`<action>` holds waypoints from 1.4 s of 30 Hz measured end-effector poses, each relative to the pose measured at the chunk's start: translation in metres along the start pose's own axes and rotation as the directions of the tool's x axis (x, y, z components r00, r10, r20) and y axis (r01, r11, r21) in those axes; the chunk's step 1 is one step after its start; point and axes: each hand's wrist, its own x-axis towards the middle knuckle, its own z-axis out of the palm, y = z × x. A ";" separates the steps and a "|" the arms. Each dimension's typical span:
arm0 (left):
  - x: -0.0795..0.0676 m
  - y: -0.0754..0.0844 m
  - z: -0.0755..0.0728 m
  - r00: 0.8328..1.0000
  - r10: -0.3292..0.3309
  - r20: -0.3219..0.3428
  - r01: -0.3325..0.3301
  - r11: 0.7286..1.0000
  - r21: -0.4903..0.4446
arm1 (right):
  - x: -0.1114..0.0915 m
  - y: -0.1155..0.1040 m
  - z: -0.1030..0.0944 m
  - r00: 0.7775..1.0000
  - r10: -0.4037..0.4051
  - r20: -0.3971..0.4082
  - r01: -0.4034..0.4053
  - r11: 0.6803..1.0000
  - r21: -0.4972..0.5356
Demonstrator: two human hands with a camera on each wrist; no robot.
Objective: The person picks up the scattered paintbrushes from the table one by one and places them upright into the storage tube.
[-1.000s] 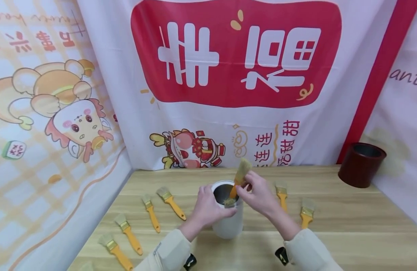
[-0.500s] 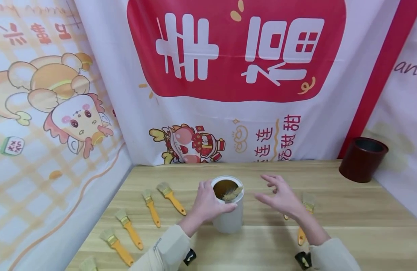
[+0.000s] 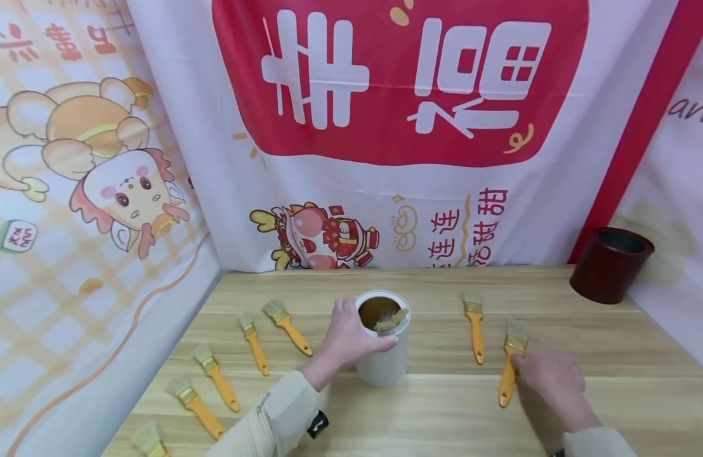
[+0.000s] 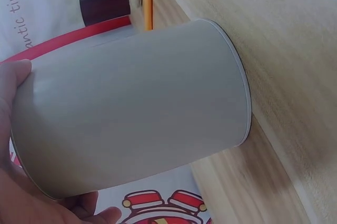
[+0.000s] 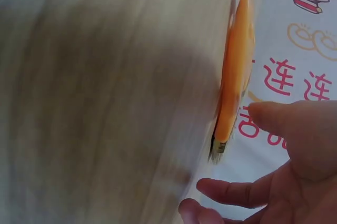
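Observation:
A white cylindrical canister (image 3: 382,358) stands upright on the wooden table, with paintbrush bristles (image 3: 391,319) showing inside its mouth. My left hand (image 3: 351,336) grips the canister around its upper rim, thumb in front. The left wrist view shows the same hand (image 4: 26,182) curled about its top end. To the right, my right hand (image 3: 551,374) is beside a paintbrush (image 3: 508,374) with an orange handle, lying bristles away from me. In the right wrist view my right hand (image 5: 284,166) has thumb and fingers spread apart near a paintbrush (image 5: 237,71), holding nothing.
Another paintbrush (image 3: 475,330) lies between the canister and the right hand. Several more paintbrushes, such as one (image 3: 291,330) near the canister, lie at the left. A dark red cup (image 3: 611,266) stands at the back right. Printed cloth (image 3: 397,222) hangs behind the table.
My right hand dropped a paintbrush into the canister, let go, and moved right and towards me to the brush lying there. The left hand stays on the canister.

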 end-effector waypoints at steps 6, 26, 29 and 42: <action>0.001 0.000 -0.002 1.000 -0.019 0.005 0.019 1.000 0.008 | 0.006 -0.009 0.006 0.998 -0.019 0.052 0.023 0.996 -0.091; 0.005 0.003 0.001 0.999 -0.029 0.036 0.029 1.000 0.009 | -0.001 -0.019 0.009 0.986 -0.146 0.076 0.147 0.989 -0.005; 0.004 0.003 0.001 0.999 -0.033 0.040 0.032 0.999 0.007 | 0.003 -0.019 0.009 0.990 -0.126 0.063 0.129 0.991 -0.030; 0.004 0.001 0.000 0.999 -0.021 0.037 0.022 0.999 -0.025 | 0.013 -0.007 0.004 0.990 -0.126 0.061 0.126 0.992 -0.006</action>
